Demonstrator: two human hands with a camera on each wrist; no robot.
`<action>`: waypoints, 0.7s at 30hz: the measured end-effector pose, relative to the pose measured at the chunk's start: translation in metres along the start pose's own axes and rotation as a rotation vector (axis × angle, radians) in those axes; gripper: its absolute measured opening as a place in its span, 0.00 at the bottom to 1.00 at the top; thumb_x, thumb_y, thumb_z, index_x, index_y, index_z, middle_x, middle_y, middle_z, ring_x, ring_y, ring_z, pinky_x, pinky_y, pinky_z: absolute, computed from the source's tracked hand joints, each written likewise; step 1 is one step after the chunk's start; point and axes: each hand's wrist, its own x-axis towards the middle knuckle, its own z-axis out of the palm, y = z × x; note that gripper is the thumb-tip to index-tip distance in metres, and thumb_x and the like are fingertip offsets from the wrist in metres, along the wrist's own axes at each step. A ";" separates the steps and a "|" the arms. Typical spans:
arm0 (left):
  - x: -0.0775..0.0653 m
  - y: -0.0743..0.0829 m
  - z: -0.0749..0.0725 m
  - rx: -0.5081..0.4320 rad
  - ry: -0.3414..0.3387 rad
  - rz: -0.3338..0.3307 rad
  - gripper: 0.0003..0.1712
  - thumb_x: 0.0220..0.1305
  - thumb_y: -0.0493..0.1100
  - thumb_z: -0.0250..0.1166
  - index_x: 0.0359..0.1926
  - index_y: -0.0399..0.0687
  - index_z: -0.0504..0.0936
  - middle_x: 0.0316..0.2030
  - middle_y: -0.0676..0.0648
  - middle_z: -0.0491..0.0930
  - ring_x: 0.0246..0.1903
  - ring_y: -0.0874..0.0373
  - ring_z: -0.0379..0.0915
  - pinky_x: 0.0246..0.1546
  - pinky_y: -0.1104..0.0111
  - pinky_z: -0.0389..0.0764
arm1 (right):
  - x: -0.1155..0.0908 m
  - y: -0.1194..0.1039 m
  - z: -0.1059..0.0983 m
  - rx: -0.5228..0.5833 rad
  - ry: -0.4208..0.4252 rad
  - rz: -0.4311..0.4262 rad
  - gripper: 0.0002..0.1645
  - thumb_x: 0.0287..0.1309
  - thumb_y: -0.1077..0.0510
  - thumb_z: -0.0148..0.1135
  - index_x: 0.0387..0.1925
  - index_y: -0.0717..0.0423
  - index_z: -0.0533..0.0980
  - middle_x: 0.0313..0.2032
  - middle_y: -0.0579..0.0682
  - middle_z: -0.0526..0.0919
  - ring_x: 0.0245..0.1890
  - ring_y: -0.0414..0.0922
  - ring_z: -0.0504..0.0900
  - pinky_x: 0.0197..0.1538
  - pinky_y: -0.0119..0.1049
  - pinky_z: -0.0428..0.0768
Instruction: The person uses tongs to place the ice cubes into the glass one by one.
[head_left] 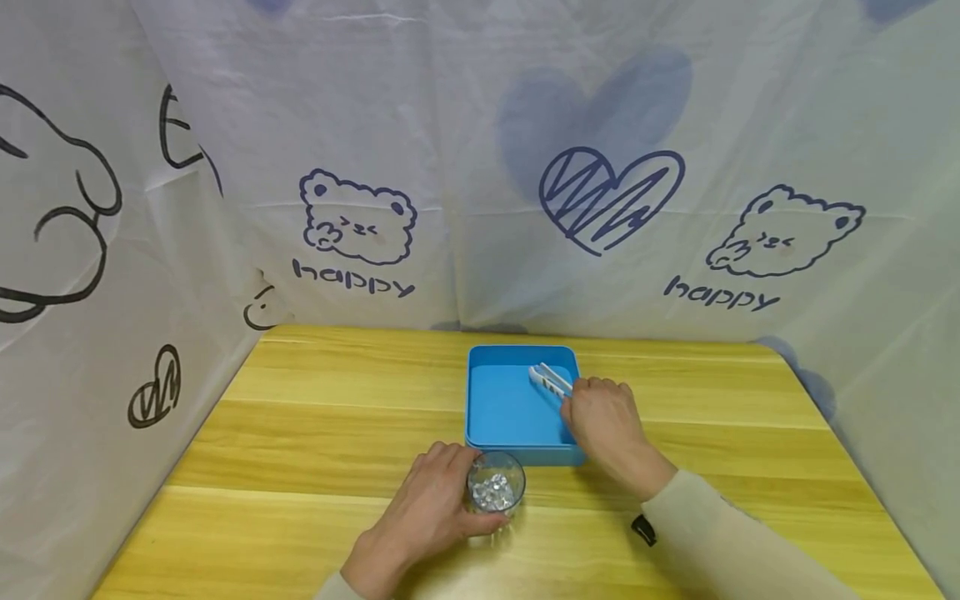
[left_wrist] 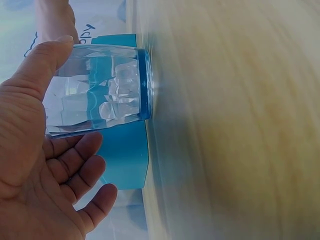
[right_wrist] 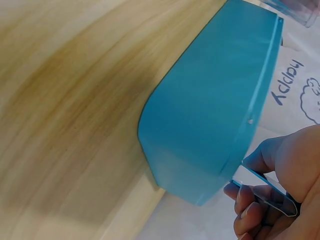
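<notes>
My left hand [head_left: 426,503] grips a clear drinking glass [left_wrist: 75,107], thumb on one side and fingers on the other. The glass stands upright on the table at the near side of a shallow blue box [head_left: 502,404]. Clear, ice-like pieces [head_left: 493,493] lie in its bottom. Over the right edge of the box, my right hand [head_left: 609,425] holds a pair of small tongs [head_left: 550,382]. Pale tips of the tongs, with dark marks, point away over the box, and the tips stand apart. The bent end of the tongs sits inside my right hand in the right wrist view.
The yellow wood-grain table [head_left: 322,433] reaches back to a white printed cloth [head_left: 465,167] that hangs behind and at both sides. A small black object [head_left: 643,530] shows beside my right sleeve [head_left: 720,525].
</notes>
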 end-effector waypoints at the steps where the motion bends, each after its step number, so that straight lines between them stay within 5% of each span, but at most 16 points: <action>1: 0.000 0.000 0.000 0.000 -0.001 0.000 0.49 0.49 0.71 0.80 0.63 0.46 0.78 0.51 0.51 0.82 0.50 0.57 0.72 0.57 0.56 0.78 | -0.001 0.000 -0.002 0.003 0.000 -0.002 0.20 0.67 0.54 0.67 0.23 0.61 0.74 0.19 0.51 0.71 0.20 0.48 0.69 0.26 0.39 0.65; 21: 0.000 -0.001 0.000 -0.007 -0.007 0.000 0.48 0.49 0.71 0.80 0.62 0.46 0.79 0.52 0.50 0.82 0.50 0.57 0.73 0.57 0.55 0.78 | -0.036 0.018 -0.046 0.295 0.094 -0.037 0.18 0.65 0.61 0.66 0.21 0.54 0.72 0.18 0.46 0.66 0.21 0.44 0.64 0.29 0.40 0.68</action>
